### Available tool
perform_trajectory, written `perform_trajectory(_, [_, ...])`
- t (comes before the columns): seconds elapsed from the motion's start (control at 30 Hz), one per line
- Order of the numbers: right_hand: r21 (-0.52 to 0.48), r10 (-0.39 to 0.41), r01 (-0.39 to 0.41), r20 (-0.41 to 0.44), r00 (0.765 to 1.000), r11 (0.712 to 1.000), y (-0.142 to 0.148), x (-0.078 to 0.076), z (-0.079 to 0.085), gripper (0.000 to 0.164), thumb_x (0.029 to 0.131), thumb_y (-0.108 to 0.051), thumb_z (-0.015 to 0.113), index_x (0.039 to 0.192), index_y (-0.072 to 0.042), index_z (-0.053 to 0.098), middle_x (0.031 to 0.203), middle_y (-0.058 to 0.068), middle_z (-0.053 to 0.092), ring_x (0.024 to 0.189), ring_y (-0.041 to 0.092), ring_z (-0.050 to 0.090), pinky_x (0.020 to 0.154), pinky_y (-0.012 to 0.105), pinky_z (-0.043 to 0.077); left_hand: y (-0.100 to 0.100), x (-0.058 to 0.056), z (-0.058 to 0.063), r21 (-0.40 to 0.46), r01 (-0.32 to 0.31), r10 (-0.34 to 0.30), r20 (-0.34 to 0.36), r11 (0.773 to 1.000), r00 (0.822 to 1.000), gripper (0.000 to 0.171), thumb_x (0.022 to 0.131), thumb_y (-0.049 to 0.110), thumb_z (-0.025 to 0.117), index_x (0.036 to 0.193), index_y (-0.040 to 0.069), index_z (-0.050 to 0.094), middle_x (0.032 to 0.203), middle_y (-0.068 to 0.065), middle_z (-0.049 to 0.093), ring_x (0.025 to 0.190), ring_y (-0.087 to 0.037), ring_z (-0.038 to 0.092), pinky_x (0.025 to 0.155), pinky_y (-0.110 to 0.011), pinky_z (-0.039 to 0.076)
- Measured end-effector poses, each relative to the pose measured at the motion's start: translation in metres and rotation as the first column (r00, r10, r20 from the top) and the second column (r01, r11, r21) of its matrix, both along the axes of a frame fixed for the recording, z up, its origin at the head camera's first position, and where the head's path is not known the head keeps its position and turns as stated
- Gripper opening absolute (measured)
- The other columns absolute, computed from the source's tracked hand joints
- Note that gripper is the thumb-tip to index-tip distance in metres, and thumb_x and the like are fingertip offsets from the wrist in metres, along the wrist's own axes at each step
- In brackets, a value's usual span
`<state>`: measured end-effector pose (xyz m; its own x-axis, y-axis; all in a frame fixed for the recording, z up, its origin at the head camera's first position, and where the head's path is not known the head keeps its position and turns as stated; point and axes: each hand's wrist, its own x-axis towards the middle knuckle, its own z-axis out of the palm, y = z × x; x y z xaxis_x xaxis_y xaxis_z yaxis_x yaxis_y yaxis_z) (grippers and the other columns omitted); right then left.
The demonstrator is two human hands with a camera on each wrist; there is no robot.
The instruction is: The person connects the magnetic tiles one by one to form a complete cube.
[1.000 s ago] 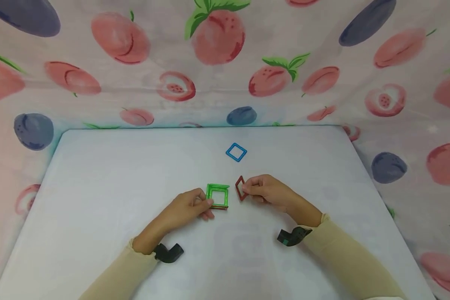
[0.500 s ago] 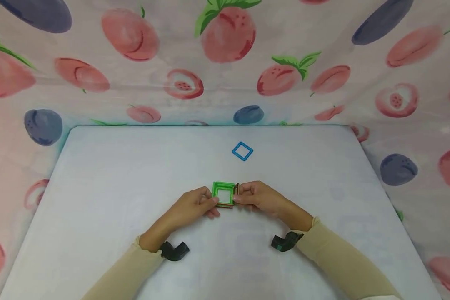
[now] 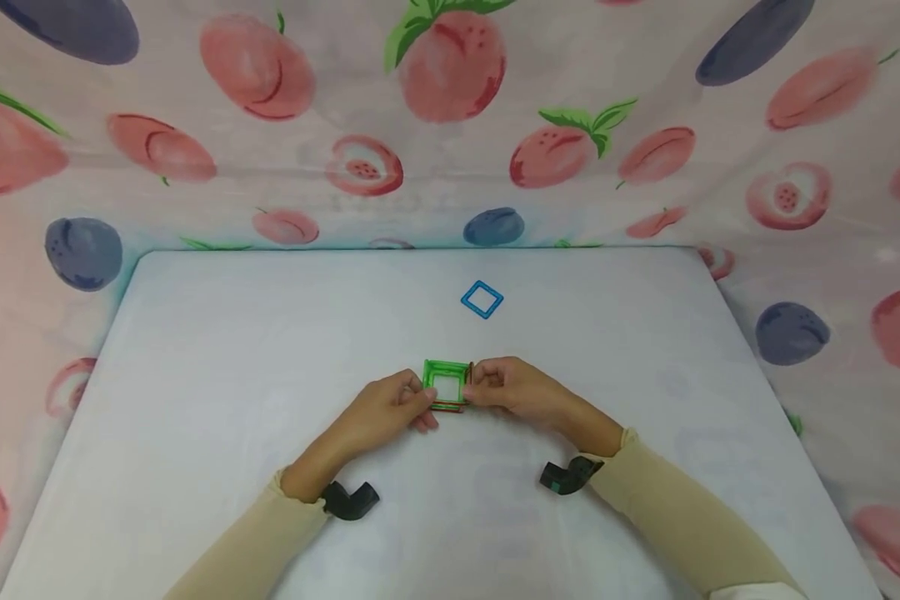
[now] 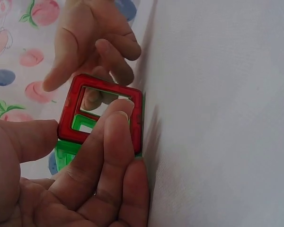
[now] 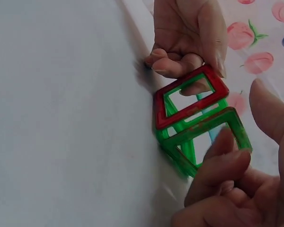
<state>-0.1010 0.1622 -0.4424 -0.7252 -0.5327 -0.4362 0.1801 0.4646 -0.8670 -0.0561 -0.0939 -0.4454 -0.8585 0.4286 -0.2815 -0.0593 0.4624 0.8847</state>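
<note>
A small box of square magnetic tiles (image 3: pixel 444 367), mostly green with a red front tile (image 4: pixel 72 111), stands on the table between the hands. My left hand (image 3: pixel 390 404) pinches its left front corner, thumb on the red tile's edge and fingers across its face. At the right side, a thin red-edged tile (image 3: pixel 471 372) stands against the box; it looks green and reddish in the right wrist view. My right hand (image 3: pixel 513 385) holds this side with bent fingers (image 5: pixel 220 168), while its thumb (image 5: pixel 267 106) stands off the tile there. The fingers partly hide both sides.
Farther back on the white table (image 3: pixel 270 317) lies a blue square magnetic tile (image 3: pixel 482 300), turned like a diamond. A fruit-print cloth (image 3: pixel 307 92) hangs behind the table and along its sides. Black wrist cameras (image 3: pixel 351 501) sit on both wrists.
My right hand has brought the red tile leftward from beside the box to its right side, where it now stands upright. My left hand stays at the box's left corner.
</note>
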Motion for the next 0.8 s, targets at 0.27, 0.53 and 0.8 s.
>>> perform_trajectory(0.27, [0.093, -0.062, 0.088, -0.254, 0.965, 0.992, 0.005, 0.001, 0.002, 0.056, 0.087, -0.040, 0.081, 0.134, -0.020, 0.059, 0.107, 0.003, 0.063, 0.077, 0.020, 0.059, 0.072, 0.031, 0.049, -0.001, 0.000, -0.001, 0.042, 0.009, -0.010, 0.033, 0.999, 0.999, 0.030, 0.108, 0.035, 0.051, 0.106, 0.006, 0.060, 0.086, 0.000, 0.078, 0.081, -0.015, 0.073, 0.085, -0.034, 0.047])
perform_trajectory(0.53, [0.141, 0.119, -0.057, -0.487, 0.865, 0.988, -0.001, 0.010, -0.004, 0.074, 0.084, -0.030, 0.084, 0.149, -0.012, 0.054, 0.105, 0.001, 0.066, 0.074, 0.009, 0.061, 0.070, 0.023, 0.052, -0.002, 0.001, -0.004, 0.055, 0.010, -0.011, 0.027, 0.998, 1.000, 0.029, 0.108, 0.033, 0.050, 0.104, 0.007, 0.061, 0.086, -0.001, 0.078, 0.081, -0.016, 0.073, 0.083, -0.033, 0.048])
perform_trajectory(0.8, [0.142, 0.165, -0.107, -0.507, 0.846, 0.984, 0.000, 0.012, -0.006, 0.068, 0.091, -0.027, 0.078, 0.151, -0.013, 0.050, 0.105, 0.002, 0.064, 0.075, 0.009, 0.057, 0.069, 0.023, 0.050, -0.002, 0.000, -0.006, 0.054, 0.028, -0.028, 0.000, 0.998, 1.000, 0.031, 0.108, 0.036, 0.051, 0.101, 0.008, 0.061, 0.086, 0.000, 0.078, 0.080, -0.015, 0.073, 0.080, -0.033, 0.049])
